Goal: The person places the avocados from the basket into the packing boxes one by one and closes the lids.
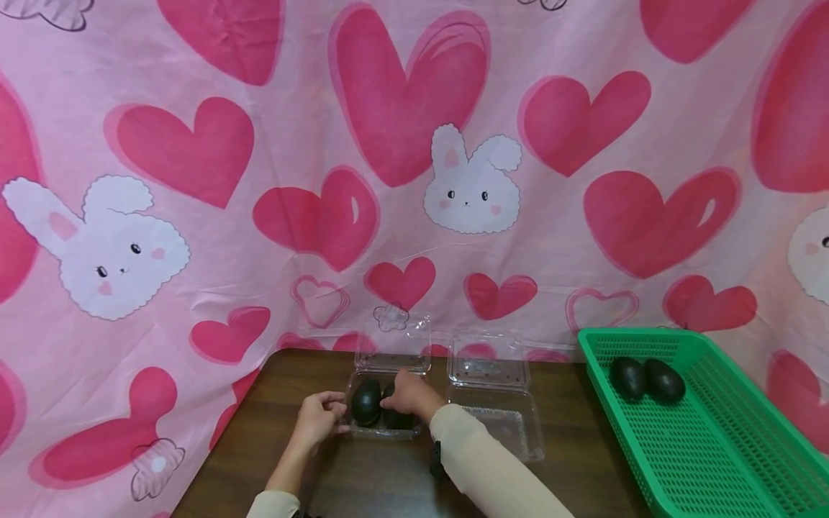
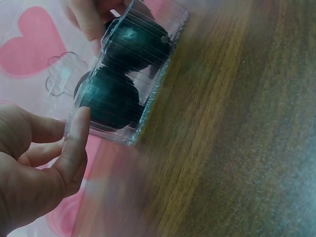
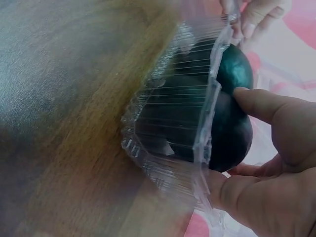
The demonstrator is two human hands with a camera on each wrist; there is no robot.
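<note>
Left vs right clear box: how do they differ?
Left box holds two dark oval fruits; right box shows none in its visible part. Left hand and right hand work at left box; right sleeve partly hides right box. Both: clear plastic, lids open.

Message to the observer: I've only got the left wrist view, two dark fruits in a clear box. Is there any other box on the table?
Observer: Yes, the head view shows a second clear box, open, just right of yours.
Operator: Any fruit elsewhere?
Observer: Two more dark fruits lie in a green basket at the far right.
Operator: And what's the other grip doing?
Observer: In the right wrist view, the right hand holds one fruit between thumb and fingers.
</note>
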